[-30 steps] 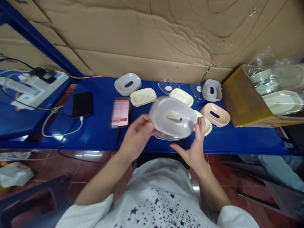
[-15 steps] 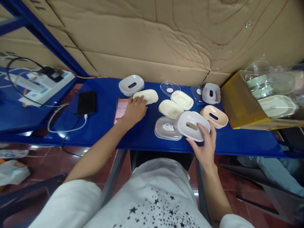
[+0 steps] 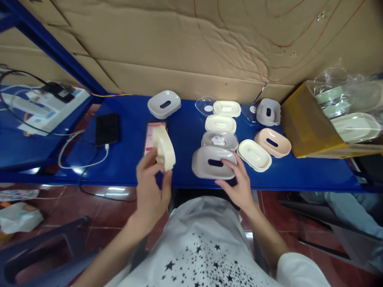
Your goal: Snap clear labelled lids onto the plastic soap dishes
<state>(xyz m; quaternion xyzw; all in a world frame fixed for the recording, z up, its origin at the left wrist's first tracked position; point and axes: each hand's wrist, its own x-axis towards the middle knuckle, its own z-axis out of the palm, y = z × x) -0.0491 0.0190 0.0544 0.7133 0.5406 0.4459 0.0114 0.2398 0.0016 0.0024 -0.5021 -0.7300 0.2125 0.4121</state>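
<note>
My left hand (image 3: 151, 187) grips a cream oval soap-dish insert (image 3: 164, 148), tilted on edge above the blue table's front edge (image 3: 125, 159). My right hand (image 3: 237, 184) holds a grey soap-dish base with a slot (image 3: 213, 162), resting near the table's front edge. Just behind the base lies a clear lid with a sticker (image 3: 219, 139). Further back are two cream inserts (image 3: 220, 123) (image 3: 226, 108), and to the right another cream insert (image 3: 254, 155) and a peach base (image 3: 272, 142).
A lit phone (image 3: 151, 135) lies behind my left hand, and a dark phone (image 3: 107, 129) on a charging cable sits to its left. Grey bases (image 3: 164, 104) (image 3: 268, 112) stand at the back. A yellow box with bagged dishes (image 3: 311, 119) is at the right. Cardboard lines the wall.
My left hand picked the cream insert off the table and brought it towards me. My right hand slid the grey base left, in front of the clear lid.
</note>
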